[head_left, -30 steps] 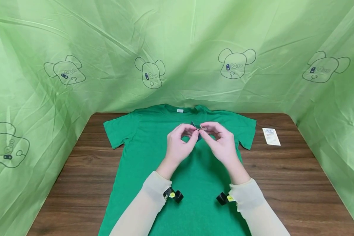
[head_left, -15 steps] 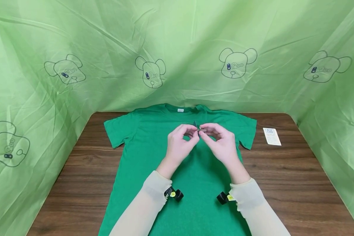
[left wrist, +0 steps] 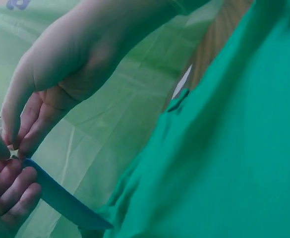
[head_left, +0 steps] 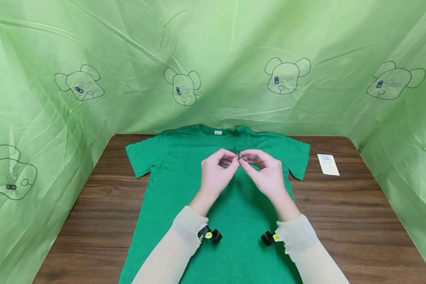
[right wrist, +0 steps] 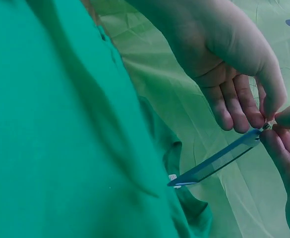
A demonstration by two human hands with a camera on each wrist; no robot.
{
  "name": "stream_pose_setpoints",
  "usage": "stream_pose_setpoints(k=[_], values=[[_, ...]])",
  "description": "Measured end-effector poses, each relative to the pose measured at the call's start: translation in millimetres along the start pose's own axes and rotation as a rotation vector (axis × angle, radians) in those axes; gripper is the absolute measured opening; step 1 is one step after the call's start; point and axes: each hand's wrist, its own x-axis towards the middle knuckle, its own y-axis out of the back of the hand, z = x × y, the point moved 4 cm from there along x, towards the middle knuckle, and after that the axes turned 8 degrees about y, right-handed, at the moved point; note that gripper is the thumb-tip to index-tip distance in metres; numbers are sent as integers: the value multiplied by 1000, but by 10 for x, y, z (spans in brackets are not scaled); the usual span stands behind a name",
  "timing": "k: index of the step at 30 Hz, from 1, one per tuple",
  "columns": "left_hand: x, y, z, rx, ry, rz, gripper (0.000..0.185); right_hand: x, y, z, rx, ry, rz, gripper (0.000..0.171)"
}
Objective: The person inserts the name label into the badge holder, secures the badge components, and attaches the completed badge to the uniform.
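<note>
I hold my 2 hands together above the chest of the green T-shirt (head_left: 234,205), which lies flat, with its collar at the far edge of the brown wooden table (head_left: 358,221). My left hand (head_left: 215,173) has its fingers curled, and thumb and forefinger pinch one end of a small metal clip (head_left: 242,157). My right hand (head_left: 266,173) meets it from the right, its fingertips pinched on the same small piece, so both grips are clamped on it and the fingertips of the 2 hands touch or nearly touch. From that piece hangs a flat blue strip (right wrist: 219,159), which slopes away from my fingers toward the shirt; in the left wrist view it shows as a dark blue band running from my fingers down to the cloth. I cannot tell whether its low end is fixed to the shirt or only rests near it. The clip itself is too small and blurred for me to name its shape.

The shirt's 2 short sleeves spread left and right, and a small white label (head_left: 217,133) sits inside the collar. On the bare wood to the right of the shirt, well apart from my hands, lies 1 white card (head_left: 328,164) with print on it. Pale sleeves cover my forearms, and a small black camera (head_left: 213,235) sits at each wrist. A light green cloth backdrop (head_left: 213,59) printed with bear-head outlines stands around the far, left and right sides of the table.
</note>
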Motion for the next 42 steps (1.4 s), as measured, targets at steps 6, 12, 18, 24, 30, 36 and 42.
stream_pose_setpoints(k=[6,12,18,24,30,36,42], values=[[-12,-29,37,71,-110,19,7,1,16,-18,14,-9,31,25],[-19,-58,42,127,-174,37,8,4,15,-11,34,-35,86,25],[-20,-89,34,76,-145,57,9,16,5,-4,50,-25,123,26],[-6,-108,33,-47,-90,48,10,13,17,0,93,-48,154,24],[0,-125,22,-173,-21,28,11,10,7,14,130,-85,179,24],[-13,-137,21,-263,25,12,15,1,-5,29,169,-110,195,23],[-18,-115,7,-339,80,28,15,7,13,51,252,-151,225,22]])
